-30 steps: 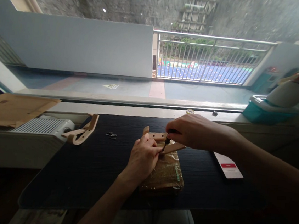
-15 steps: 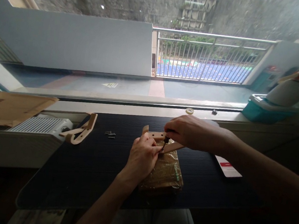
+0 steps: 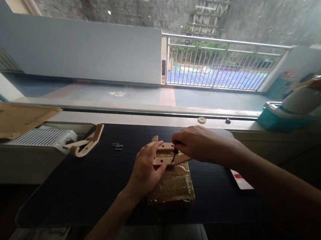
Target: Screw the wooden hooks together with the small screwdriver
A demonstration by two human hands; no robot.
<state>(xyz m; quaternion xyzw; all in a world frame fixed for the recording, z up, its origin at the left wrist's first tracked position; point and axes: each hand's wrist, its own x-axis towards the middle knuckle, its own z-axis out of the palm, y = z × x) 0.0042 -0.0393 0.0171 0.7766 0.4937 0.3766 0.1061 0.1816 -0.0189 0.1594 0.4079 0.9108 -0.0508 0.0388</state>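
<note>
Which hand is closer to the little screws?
Left. The left hand is to the right of the screws, holding a wooden piece; the right hand is farther right, gripping a screwdriver.

The left hand (image 3: 147,168) holds a wooden bracket (image 3: 160,161) on a taped parcel (image 3: 173,188), midway along the surface (image 3: 84,188), with fingers at the far bar and thumb at the near 1. The right hand (image 3: 198,143) grips a screwdriver (image 3: 176,151), tip down on the near bar. Toward the far left corner, another bracket (image 3: 98,134) lies across the left edge; a few screws (image 3: 117,145) sit between the 2 brackets. A phone (image 3: 242,181) lies toward the right edge, partly behind the right forearm. Beyond the far edge, a tape roll (image 3: 201,120) rests on the sill (image 3: 137,120).
</note>
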